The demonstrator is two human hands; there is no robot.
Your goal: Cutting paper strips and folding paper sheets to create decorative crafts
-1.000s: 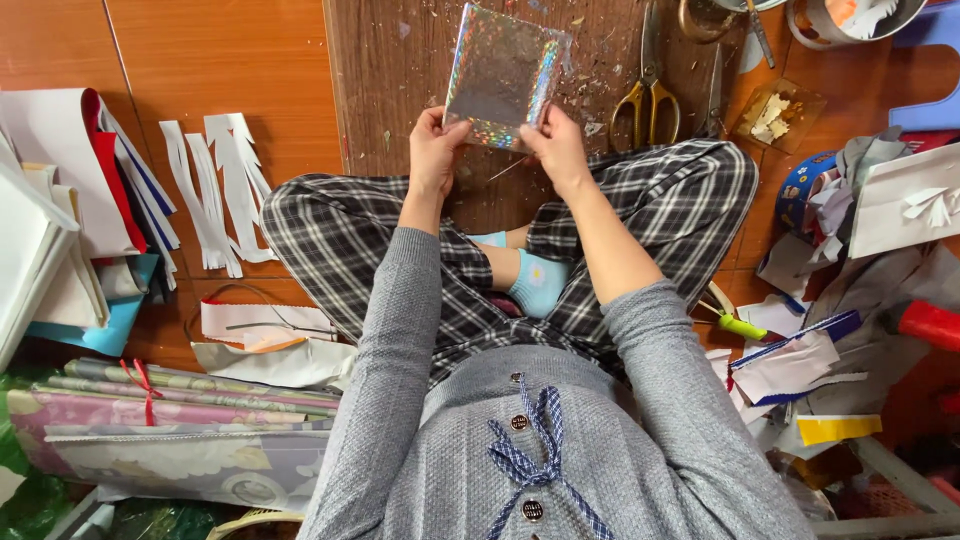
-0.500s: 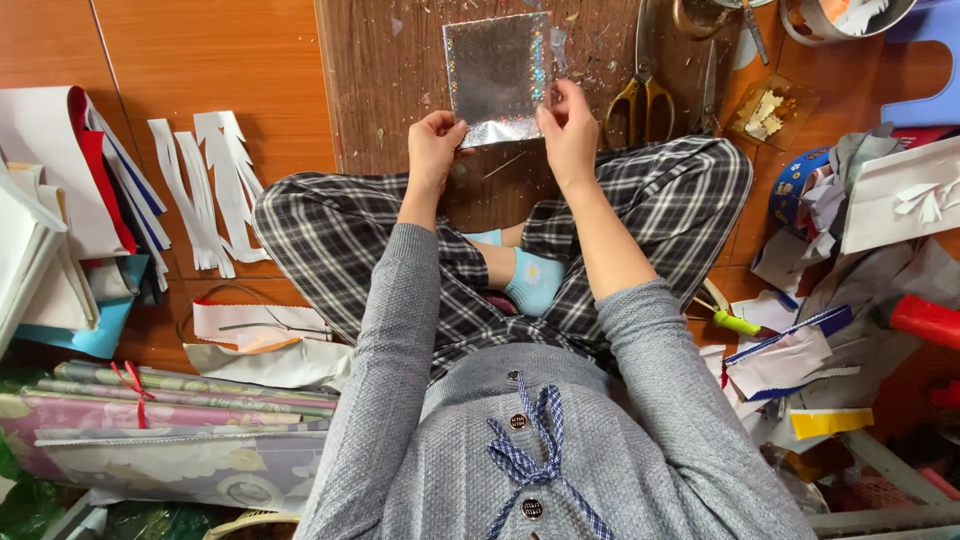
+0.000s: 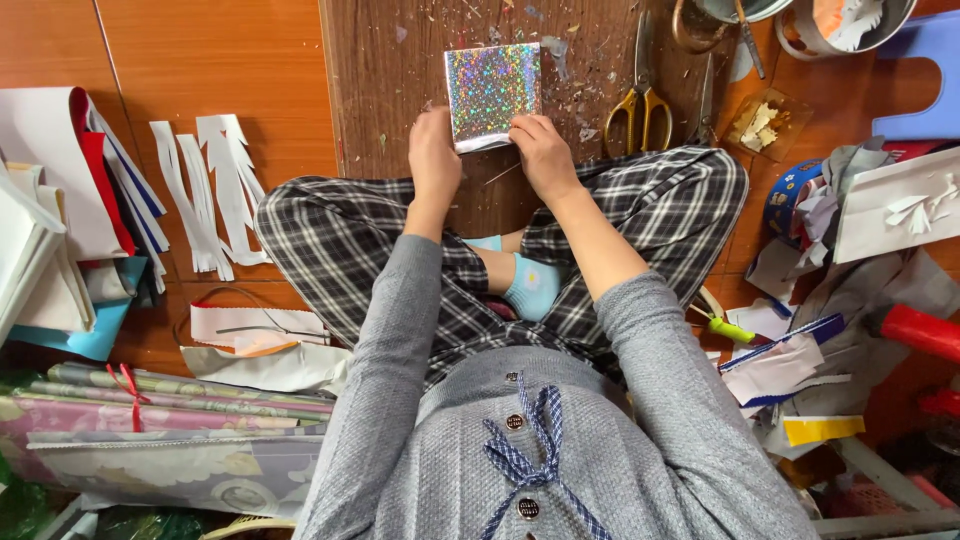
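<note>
Wooden board (image 3: 400, 70); scissors (image 3: 642, 95), glitter scraps; floor (image 3: 220, 60): paper strips (image 3: 205, 190)

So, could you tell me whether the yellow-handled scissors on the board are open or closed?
Closed: the scissors lie flat on the wooden board, blades together pointing away, right of the holographic paper.

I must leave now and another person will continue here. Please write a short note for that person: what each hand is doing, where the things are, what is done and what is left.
Left hand: holds the lower left edge of the shiny paper square.
Right hand: holds its lower right corner, fingers folded over the edge.
The square lies on the dark wooden board, in front of the crossed legs.
Yellow-handled scissors lie on the board to the right of the square, untouched.
White cut paper strips lie on the floor to the left.
Done: the square looks whole, its lower edge slightly lifted.
Left: any cutting; no cuts are visible in it.
</note>
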